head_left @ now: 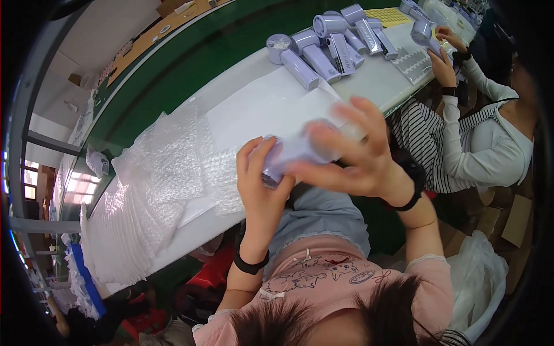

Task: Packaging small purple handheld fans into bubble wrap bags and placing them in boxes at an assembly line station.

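A lavender handheld fan (303, 149), smeared by motion, is held in front of me above the near edge of the table. My left hand (259, 184) is closed around its left end, fingers over the top and thumb underneath. Over the right end is my right hand (366, 158), its fingers blurred and spread. Whether it grips the fan or only passes by it does not show. Just left of my left hand lies a stack of clear bubble wrap sheets (167, 164). White sheets (254, 106) lie on the table beyond the fan.
Several lavender handheld fans (332, 55) lie in a group at the far side of the table. A co-worker's hands (444, 66) hold another fan at the right. Nearby are a clear plastic tray (415, 64) and a yellow sheet (388, 17). A green conveyor belt (173, 75) runs behind.
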### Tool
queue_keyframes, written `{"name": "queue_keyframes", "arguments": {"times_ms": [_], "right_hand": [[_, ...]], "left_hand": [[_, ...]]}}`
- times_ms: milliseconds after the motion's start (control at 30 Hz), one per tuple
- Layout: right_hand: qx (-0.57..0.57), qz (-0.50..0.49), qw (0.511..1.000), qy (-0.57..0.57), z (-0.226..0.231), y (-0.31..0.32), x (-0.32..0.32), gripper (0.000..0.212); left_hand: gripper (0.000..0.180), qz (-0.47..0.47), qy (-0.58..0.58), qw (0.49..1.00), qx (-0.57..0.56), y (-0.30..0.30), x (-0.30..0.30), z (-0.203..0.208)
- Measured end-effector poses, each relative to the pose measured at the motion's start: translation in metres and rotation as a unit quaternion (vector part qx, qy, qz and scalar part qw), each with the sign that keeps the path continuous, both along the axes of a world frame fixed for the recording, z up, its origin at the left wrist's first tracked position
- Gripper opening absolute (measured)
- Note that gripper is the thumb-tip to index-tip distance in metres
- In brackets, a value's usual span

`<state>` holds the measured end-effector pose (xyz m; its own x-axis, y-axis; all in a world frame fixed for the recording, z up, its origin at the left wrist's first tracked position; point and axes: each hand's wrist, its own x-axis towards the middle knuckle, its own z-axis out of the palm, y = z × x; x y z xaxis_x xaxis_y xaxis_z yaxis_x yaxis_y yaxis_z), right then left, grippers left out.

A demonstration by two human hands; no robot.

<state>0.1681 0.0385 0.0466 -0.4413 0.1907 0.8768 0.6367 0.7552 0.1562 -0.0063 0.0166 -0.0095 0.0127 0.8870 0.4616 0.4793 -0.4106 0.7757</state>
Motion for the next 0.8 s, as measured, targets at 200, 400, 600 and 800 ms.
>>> {"name": "queue_keyframes", "arguments": {"times_ms": [200, 400, 600, 800], "right_hand": [[-0.429, 0.071, 0.84, 0.324, -0.052, -0.024, -0.023, 0.011], [-0.514, 0.092, 0.774, 0.358, -0.075, -0.024, -0.046, 0.011], [-0.406, 0.077, 0.847, 0.336, -0.073, -0.017, -0.043, 0.028], [-0.386, 0.414, 0.616, 0.548, -0.08, -0.013, -0.052, 0.075]], "left_hand": [[0.04, -0.023, -0.322, 0.94, -0.109, -0.006, 0.002, 0.012], [0.043, 0.001, -0.271, 0.961, -0.055, -0.004, 0.004, -0.003], [0.055, 0.041, -0.012, 0.995, 0.092, -0.002, 0.011, 0.005], [0.06, 0.028, 0.063, 0.997, 0.022, -0.005, 0.016, 0.011]]}}
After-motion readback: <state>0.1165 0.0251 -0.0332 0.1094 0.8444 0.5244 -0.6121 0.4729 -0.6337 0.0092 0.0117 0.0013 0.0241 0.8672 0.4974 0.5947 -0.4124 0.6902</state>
